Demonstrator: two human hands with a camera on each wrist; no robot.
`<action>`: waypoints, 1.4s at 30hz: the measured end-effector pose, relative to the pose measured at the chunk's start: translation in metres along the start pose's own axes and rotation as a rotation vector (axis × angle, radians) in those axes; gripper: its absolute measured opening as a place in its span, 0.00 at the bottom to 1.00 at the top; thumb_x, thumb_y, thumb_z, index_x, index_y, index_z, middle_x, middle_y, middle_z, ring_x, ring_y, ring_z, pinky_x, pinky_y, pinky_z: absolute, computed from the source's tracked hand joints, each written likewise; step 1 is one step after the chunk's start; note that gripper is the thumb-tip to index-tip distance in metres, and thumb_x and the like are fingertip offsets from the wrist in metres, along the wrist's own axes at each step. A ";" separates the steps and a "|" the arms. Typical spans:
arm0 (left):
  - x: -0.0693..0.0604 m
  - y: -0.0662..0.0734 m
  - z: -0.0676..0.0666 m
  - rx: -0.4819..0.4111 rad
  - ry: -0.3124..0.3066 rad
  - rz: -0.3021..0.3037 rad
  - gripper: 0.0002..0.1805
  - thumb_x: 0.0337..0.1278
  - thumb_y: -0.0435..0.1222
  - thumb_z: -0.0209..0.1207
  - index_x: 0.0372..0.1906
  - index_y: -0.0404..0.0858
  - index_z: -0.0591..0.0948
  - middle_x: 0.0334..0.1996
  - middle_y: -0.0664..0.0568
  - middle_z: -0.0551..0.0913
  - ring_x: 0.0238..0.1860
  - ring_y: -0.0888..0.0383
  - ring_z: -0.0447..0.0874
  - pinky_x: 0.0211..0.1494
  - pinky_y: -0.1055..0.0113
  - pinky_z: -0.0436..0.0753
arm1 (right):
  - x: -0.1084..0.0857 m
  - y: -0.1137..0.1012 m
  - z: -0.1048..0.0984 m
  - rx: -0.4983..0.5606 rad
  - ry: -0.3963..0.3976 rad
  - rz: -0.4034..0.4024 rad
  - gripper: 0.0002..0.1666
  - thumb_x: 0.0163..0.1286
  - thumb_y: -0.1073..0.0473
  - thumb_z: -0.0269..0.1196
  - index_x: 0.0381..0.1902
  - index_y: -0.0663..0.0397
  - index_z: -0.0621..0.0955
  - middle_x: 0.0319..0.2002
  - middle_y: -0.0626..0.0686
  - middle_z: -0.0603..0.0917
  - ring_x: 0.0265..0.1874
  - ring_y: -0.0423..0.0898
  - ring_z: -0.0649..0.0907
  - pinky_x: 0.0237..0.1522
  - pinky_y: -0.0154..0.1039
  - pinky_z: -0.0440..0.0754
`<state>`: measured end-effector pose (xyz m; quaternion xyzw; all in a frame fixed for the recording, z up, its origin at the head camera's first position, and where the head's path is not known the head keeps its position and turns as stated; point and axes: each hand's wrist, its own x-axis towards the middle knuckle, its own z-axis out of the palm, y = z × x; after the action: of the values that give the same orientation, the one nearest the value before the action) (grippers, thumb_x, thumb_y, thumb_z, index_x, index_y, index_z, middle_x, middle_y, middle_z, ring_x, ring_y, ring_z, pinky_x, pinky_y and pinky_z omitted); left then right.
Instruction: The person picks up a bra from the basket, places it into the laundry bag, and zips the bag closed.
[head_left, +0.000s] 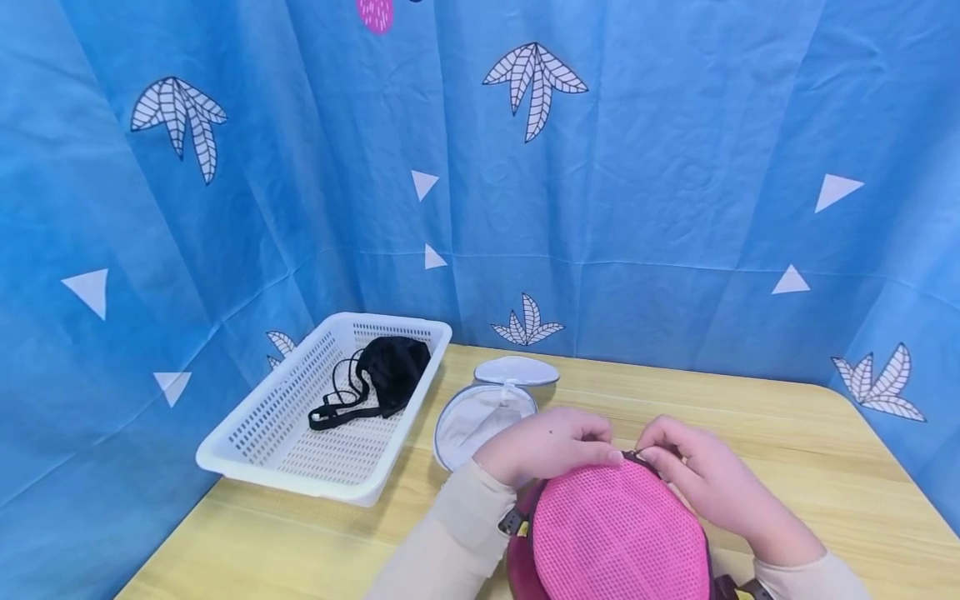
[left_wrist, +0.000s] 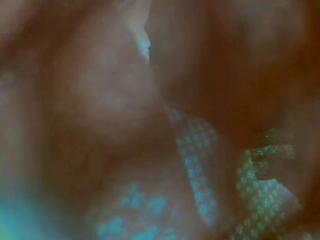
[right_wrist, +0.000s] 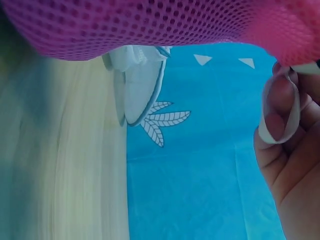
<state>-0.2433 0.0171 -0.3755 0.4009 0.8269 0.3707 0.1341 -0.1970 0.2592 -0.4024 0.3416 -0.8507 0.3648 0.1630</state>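
A round pink mesh laundry bag [head_left: 622, 529] with dark edging stands at the front of the table. At its far rim my left hand [head_left: 551, 442] pinches the edge between thumb and fingers. Just right of that, my right hand [head_left: 708, 479] pinches the rim at the zipper. In the right wrist view, a pale fabric loop [right_wrist: 267, 115] hangs by the fingers of the right hand [right_wrist: 300, 165], below the pink mesh [right_wrist: 150, 25]. The left wrist view is dark and blurred, with only bits of mesh discernible. What the pink bag holds is hidden.
Behind my left hand, a white round mesh bag [head_left: 453, 429] sits with its lid [head_left: 517, 369] flipped back. A white plastic basket [head_left: 247, 475] to the left contains a black strapped fabric item [head_left: 393, 371]. A blue patterned curtain [head_left: 660, 208] surrounds the wooden table [head_left: 795, 450].
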 end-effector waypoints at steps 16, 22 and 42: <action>0.001 0.001 0.001 0.089 0.022 0.037 0.15 0.72 0.49 0.57 0.27 0.49 0.77 0.21 0.63 0.74 0.26 0.68 0.75 0.32 0.72 0.75 | -0.002 0.001 -0.002 -0.031 0.067 0.053 0.19 0.70 0.70 0.64 0.39 0.33 0.79 0.35 0.35 0.82 0.33 0.36 0.80 0.37 0.32 0.75; 0.002 0.009 0.005 0.163 -0.002 0.049 0.17 0.73 0.51 0.54 0.26 0.49 0.77 0.21 0.64 0.74 0.26 0.69 0.74 0.31 0.73 0.74 | -0.002 0.001 -0.003 -0.032 0.100 0.041 0.20 0.68 0.71 0.65 0.39 0.33 0.80 0.35 0.36 0.83 0.31 0.36 0.80 0.35 0.30 0.73; 0.006 0.007 0.018 0.135 -0.045 0.036 0.14 0.76 0.50 0.51 0.33 0.50 0.79 0.23 0.63 0.74 0.27 0.69 0.75 0.34 0.74 0.75 | -0.003 -0.002 0.002 -0.024 0.067 -0.019 0.20 0.67 0.68 0.68 0.40 0.29 0.81 0.37 0.35 0.83 0.35 0.35 0.80 0.40 0.28 0.73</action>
<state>-0.2338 0.0334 -0.3821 0.4319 0.8395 0.3076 0.1186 -0.1934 0.2580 -0.4037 0.3351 -0.8459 0.3641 0.1991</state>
